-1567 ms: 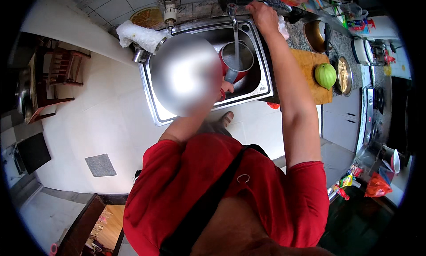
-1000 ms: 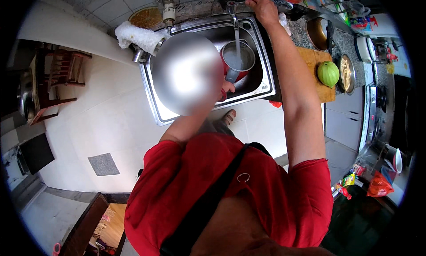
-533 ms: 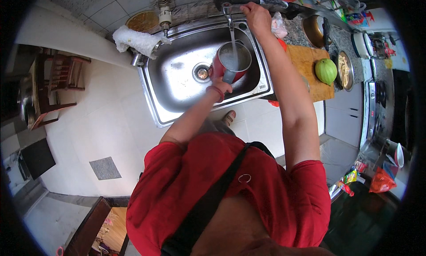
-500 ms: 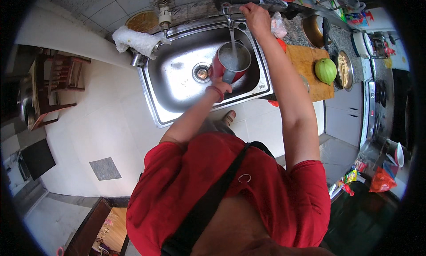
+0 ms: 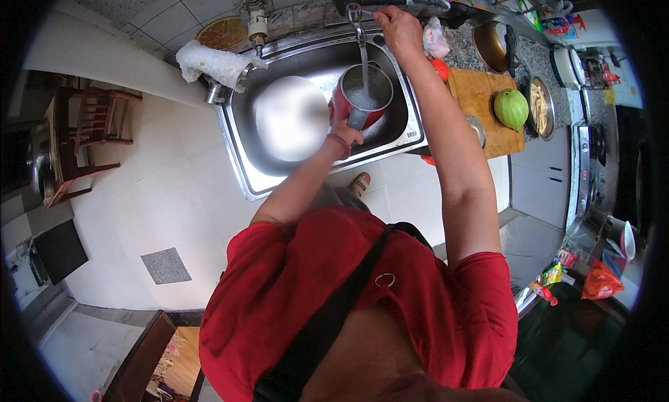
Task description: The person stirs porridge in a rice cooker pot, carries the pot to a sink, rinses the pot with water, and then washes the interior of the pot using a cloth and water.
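My left hand [image 5: 346,133] is closed round the grey handle of a red pot [image 5: 373,114], which is inside the right part of the steel sink [image 5: 244,133]. A stream of water runs from the faucet [image 5: 360,36] into the pot, and bubbly water shows inside. At the back right of the sink, my right hand [image 5: 402,32] pinches the faucet's lever with its fingertips. A bright white blurred patch [image 5: 291,118] covers the sink's middle and hides the drain; what it is I cannot tell.
A white cloth [image 5: 216,64] hangs at the sink's left corner. To the right, a wooden cutting board [image 5: 474,88] carries a round green melon-like vegetable [image 5: 511,109]. Beyond it are a metal bowl of pale strips [image 5: 540,109], a brownish pot [image 5: 490,46] and a tomato [image 5: 440,69].
A bright white patch now covers the drain, which showed before. The water in the pot looks more bubbly. Both hands stay almost where they were.
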The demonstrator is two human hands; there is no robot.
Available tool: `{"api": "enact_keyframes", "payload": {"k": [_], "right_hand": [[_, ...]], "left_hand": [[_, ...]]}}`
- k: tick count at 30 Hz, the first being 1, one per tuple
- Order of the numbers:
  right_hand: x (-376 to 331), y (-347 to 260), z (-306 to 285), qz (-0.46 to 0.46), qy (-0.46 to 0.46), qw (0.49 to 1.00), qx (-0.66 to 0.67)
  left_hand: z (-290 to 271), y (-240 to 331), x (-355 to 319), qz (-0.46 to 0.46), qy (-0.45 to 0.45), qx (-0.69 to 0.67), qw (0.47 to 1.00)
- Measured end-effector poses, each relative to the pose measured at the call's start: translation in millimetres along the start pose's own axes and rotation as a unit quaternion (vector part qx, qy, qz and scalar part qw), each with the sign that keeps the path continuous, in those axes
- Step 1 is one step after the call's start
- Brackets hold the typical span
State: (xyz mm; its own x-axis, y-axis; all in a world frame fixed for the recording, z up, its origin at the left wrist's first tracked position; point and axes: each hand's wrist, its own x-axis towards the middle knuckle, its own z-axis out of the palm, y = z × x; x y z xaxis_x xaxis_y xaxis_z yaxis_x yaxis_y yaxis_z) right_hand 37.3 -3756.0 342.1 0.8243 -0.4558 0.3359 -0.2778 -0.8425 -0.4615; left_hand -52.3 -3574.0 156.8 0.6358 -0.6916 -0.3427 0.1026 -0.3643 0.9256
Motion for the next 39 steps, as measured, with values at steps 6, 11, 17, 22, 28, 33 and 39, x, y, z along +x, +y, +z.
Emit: {"api": "enact_keyframes", "payload": {"k": [6, 11, 17, 22, 28, 33, 39], "right_hand": [[-2.1, 3.4, 2.3, -0.005, 0.004, 1.0, 0.005], [-3.0, 4.2, 2.9, 0.001, 0.004, 1.0, 0.007], [-2.9, 0.7, 1.5, 0.009, -0.005, 1.0, 0.005], [-2.0, 5.8, 3.7, 0.018, -0.004, 1.0, -0.001], [-3.6, 3.3, 3.3, 0.006, 0.006, 1.0, 0.002], [-3.8, 3.4, 5.0, 0.013, 0.013, 1.0, -0.001], [-5.8, 0.4, 3.6, 0.011, 0.025, 1.0, 0.004]], "left_hand": [[-1.0, 7.9, -3.0, -0.017, 0.0, 0.009, 1.0], [0.0, 6.1, -0.5, -0.024, 0.003, -0.013, 1.0], [-3.4, 7.1, -1.9, -0.033, -0.011, -0.005, 0.999], [-7.7, 34.3, -9.3, -0.118, 0.009, -0.034, 0.992], [-10.4, 41.9, -11.0, -0.172, 0.013, -0.062, 0.983], [-8.1, 27.8, -5.6, -0.179, 0.003, -0.111, 0.978], [-12.0, 19.1, -8.1, -0.099, -0.014, -0.06, 0.993]]}}
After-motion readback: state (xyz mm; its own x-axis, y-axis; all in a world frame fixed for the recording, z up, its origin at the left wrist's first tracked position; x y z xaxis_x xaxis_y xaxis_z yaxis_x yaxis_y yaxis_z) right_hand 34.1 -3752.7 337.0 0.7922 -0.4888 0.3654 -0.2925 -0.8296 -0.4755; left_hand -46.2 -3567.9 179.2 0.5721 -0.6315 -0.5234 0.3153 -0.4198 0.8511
